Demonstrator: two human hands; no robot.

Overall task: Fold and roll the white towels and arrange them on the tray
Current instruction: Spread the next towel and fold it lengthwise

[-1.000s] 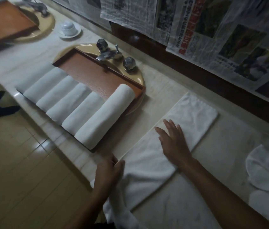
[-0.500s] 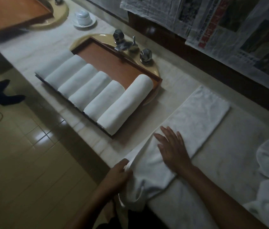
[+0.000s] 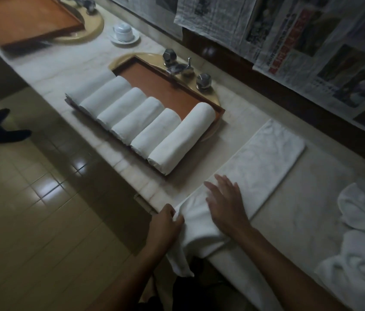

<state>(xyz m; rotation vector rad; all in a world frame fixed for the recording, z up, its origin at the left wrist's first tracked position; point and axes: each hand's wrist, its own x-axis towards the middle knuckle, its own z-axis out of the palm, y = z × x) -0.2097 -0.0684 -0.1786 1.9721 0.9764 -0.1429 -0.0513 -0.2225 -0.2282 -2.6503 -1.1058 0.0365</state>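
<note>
Left hand [image 3: 166, 225] pinches the folded white towel [image 3: 264, 162] beside the brown wooden tray [image 3: 154, 84], probably to start rolling; flat right hand [image 3: 226, 203] anchors it.

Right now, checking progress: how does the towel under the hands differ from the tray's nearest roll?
The towel lies flat on the counter; the roll is a cylinder on the tray. The left hand grips the towel, the right hand rests on it; the roll is untouched. Both white.

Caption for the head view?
Left hand grips the folded towel, right hand rests flat on it, beside a tray of rolled towels.
</note>
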